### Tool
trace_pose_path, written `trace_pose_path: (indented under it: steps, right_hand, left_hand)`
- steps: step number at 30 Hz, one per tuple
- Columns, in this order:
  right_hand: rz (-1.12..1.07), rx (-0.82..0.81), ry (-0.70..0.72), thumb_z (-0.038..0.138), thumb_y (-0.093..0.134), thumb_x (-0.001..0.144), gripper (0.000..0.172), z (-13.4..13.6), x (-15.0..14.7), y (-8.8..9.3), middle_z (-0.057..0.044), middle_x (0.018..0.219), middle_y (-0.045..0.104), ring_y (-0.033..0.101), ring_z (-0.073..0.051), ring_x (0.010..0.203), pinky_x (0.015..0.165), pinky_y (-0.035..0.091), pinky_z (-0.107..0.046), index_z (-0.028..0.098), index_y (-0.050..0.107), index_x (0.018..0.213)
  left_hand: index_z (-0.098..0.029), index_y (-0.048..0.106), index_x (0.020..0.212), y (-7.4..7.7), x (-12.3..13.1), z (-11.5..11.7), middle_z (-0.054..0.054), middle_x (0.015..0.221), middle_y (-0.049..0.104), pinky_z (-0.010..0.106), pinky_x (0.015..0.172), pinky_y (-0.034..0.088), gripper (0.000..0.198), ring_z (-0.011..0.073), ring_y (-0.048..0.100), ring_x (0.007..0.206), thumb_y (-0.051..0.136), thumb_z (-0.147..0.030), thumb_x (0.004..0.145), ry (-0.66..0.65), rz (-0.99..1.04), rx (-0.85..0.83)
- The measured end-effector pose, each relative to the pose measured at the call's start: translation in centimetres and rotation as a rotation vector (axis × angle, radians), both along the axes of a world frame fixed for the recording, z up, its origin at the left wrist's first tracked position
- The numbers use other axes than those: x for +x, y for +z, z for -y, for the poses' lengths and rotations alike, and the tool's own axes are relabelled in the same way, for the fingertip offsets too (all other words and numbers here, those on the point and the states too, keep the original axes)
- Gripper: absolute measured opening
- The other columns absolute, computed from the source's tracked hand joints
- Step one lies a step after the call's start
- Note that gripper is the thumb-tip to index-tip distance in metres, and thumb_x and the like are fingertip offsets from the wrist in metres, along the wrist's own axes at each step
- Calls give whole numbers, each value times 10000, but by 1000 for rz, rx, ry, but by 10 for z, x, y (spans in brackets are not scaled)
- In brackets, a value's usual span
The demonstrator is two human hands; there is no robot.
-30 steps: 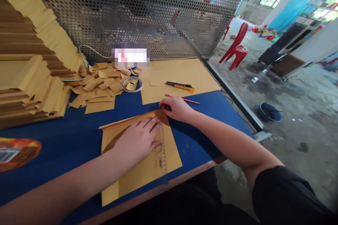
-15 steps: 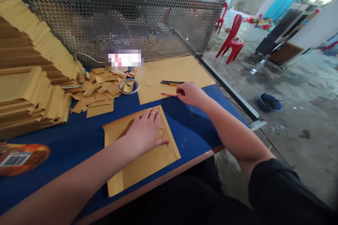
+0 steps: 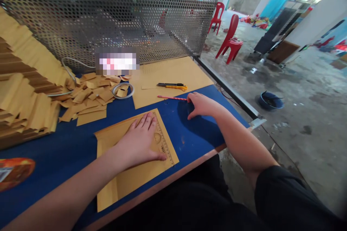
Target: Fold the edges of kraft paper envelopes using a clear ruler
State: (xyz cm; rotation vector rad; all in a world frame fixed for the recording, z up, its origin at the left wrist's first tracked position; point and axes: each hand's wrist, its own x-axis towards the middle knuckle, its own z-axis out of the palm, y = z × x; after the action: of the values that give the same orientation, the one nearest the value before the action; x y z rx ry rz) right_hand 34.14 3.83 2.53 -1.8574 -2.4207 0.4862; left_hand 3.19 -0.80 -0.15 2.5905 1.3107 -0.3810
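Note:
My left hand (image 3: 139,140) lies flat with fingers spread, pressing a clear ruler (image 3: 164,144) onto a brown paper envelope (image 3: 135,180). The ruler runs along the envelope's right side, partly under my hand. To the right, my right hand (image 3: 202,104) is low over the blue tabletop, thumb and fingers apart. Its fingertips are by the end of a red pencil (image 3: 172,97), which lies on the table. Whether anything clear sits between the fingers is hard to make out. Behind the pencil, a black cutter (image 3: 169,84) and a yellow cutter (image 3: 177,87) rest on brown paper (image 3: 162,70).
A roll of tape (image 3: 123,96) stands beside loose paper scraps (image 3: 90,92). Tall stacks of folded brown paper (image 3: 24,104) fill the left. An orange packet (image 3: 20,169) lies at the left edge. A perforated metal panel (image 3: 121,25) borders the back; red chairs (image 3: 231,39) stand beyond.
My right hand has let go of the pencil, which now lies on the table, and has moved slightly toward me with fingers parted. My left hand stays on the ruler. The view has shifted right.

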Motion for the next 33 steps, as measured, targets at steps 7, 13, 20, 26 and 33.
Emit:
trace_pose_path:
  steps: [7,13,20,26,33]
  right_hand:
    - [-437,-9,5,137,879,832,495,1,-22,-12,-7,1007,775,691,-152,843,786,467,-274,180,682,1284]
    - [-511,58,-16,195,894,870,441,-7,-60,-25,-14,941,794,712,-165,861,810,475,-282,155,705,1267]
    - [-249,54,172,173,813,950,286,-43,-90,-12,-23,1011,796,700,-156,938,816,427,-251,154,761,1231]
    - [-235,105,202,201,682,1036,234,-40,-95,-24,-93,1134,825,731,-218,1019,860,463,-299,167,754,1256]
    - [-280,133,175,119,538,1000,346,-37,-92,-33,-90,1074,820,715,-218,938,831,465,-310,164,711,1297]
  left_hand:
    - [32,128,1743,-2,2,2,281,1835,13,617,1398,155,1550,494,43,1725,672,-960,684,52,10,-18]
    - [41,132,1740,-4,2,2,288,1833,1,652,1393,133,1521,497,31,1724,644,-958,712,33,5,-32]
    - [-26,190,1756,-7,0,0,291,1829,51,661,1391,157,1481,462,44,1728,696,-940,706,26,60,-15]
    - [-18,167,1757,-2,2,-2,278,1834,12,627,1406,106,1518,448,15,1729,670,-970,686,45,45,-39]
    - [-3,157,1754,8,8,2,266,1841,8,605,1414,20,1500,461,-7,1727,763,-880,699,76,26,-98]
